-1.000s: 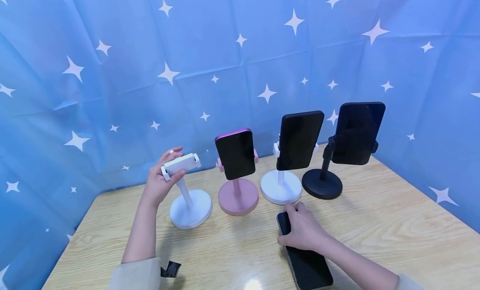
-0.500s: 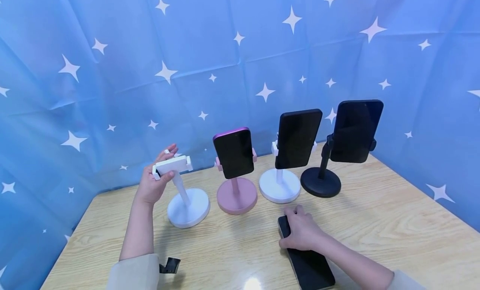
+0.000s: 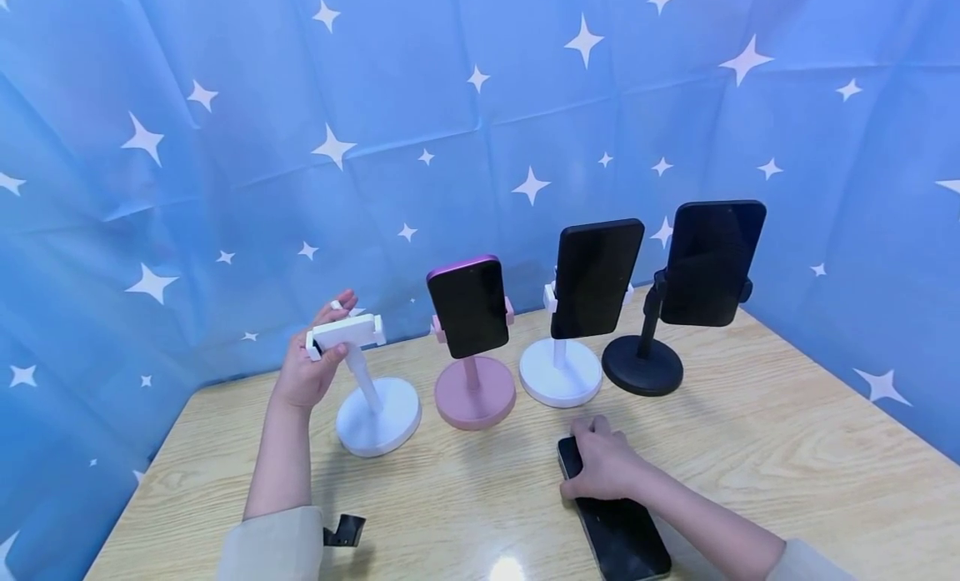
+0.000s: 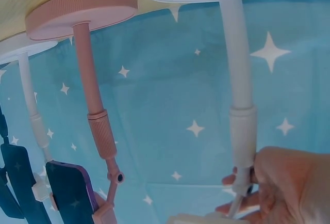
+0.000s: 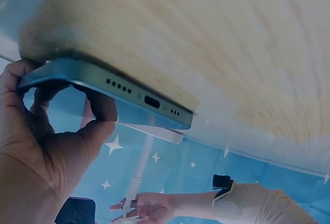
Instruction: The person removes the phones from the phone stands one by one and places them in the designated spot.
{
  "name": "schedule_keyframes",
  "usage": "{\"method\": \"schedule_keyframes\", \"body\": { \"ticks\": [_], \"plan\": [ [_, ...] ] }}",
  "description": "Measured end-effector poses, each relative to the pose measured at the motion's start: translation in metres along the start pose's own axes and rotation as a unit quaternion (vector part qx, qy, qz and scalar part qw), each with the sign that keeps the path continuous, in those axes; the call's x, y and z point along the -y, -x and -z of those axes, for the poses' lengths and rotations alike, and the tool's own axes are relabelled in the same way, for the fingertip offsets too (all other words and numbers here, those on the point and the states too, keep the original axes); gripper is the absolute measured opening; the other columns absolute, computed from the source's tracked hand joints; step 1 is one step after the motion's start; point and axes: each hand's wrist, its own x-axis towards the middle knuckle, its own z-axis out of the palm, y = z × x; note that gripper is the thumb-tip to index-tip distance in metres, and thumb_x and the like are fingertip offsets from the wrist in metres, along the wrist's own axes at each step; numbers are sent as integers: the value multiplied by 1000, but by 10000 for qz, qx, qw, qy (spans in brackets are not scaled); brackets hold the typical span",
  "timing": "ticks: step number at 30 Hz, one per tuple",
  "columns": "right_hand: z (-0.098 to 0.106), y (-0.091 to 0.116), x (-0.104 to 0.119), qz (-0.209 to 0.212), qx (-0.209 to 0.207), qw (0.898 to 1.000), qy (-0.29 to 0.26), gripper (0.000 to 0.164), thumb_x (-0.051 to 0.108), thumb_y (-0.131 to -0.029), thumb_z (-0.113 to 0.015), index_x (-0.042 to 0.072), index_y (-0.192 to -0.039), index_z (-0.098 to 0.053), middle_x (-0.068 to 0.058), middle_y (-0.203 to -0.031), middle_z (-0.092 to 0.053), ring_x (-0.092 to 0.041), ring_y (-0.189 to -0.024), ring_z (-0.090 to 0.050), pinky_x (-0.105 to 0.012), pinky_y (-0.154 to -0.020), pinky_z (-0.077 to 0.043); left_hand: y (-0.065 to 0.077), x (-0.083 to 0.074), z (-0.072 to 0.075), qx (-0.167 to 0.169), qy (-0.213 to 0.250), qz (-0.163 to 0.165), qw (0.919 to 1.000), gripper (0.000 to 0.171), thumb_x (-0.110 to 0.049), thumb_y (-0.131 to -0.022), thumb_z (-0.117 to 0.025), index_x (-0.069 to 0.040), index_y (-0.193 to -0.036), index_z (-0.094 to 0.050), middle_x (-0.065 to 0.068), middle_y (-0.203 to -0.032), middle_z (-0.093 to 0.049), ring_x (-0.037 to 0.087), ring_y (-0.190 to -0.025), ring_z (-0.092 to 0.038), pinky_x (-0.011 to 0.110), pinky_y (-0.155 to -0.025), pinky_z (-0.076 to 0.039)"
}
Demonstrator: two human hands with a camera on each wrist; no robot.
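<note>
The left sleeve (image 3: 272, 546) is cut from plain, pale cloth. At its edge, a small, angular black bracket (image 3: 348, 531) is worn. The right sleeve (image 3: 804, 563) is similarly pale.

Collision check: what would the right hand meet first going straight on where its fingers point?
Likely the white base between pink base and black base; its gap from the right hand is unclear.

A phone (image 3: 624, 538) lies on the table (image 3: 450, 498) before four stands (image 3: 476, 395)
</note>
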Motion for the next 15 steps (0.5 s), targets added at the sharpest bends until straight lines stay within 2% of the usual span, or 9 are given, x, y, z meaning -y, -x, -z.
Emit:
{"method": "schedule_keyframes", "body": {
  "ticks": [7, 15],
  "plan": [
    [-2, -1, -1, 1, -13, 9998, 176, 77, 29, -59, -79, -6, -119, -47, -28, -111, -42, -40, -87, -41, -45, -68, -44, 1, 2, 0, 172, 263, -168, 9994, 31, -3, -87, -59, -13, -116, -62, 2, -136, -45, 18, -130, -34, 26, -102, -32],
    [-2, -1, 0, 63, -34, 9996, 288, 77, 29, -59, -80, -8, -119, -48, -28, -108, -42, -44, -90, -37, -45, -67, -45, 3, 1, -2, -216, 131, -123, 9996, 32, -1, -87, -58, -15, -115, -64, 1, -132, -49, 18, -128, -37, 26, -102, -31]
  ]
}}
